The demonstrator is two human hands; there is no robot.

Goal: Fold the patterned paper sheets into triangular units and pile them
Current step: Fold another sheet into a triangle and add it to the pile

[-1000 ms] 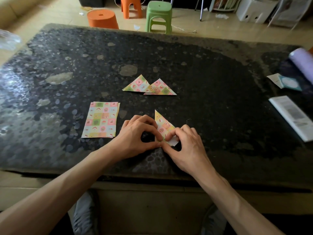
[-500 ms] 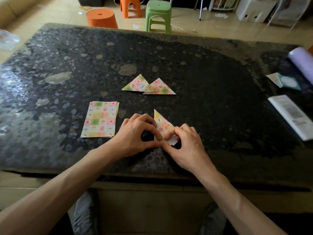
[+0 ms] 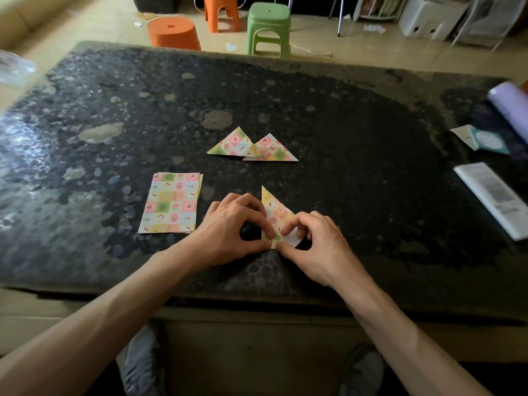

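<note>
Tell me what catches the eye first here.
The left hand and right hand pinch a half-folded sheet near the front edge of the dark table. Two finished triangles lie touching just beyond it, and a stack of flat sheets sits to its left.

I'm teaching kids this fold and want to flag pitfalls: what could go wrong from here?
The left hand and right hand pinch the half-folded sheet only at its near corner, so its white flap may crease crooked. The unfolded stack lies beside the left wrist and could get nudged.
</note>
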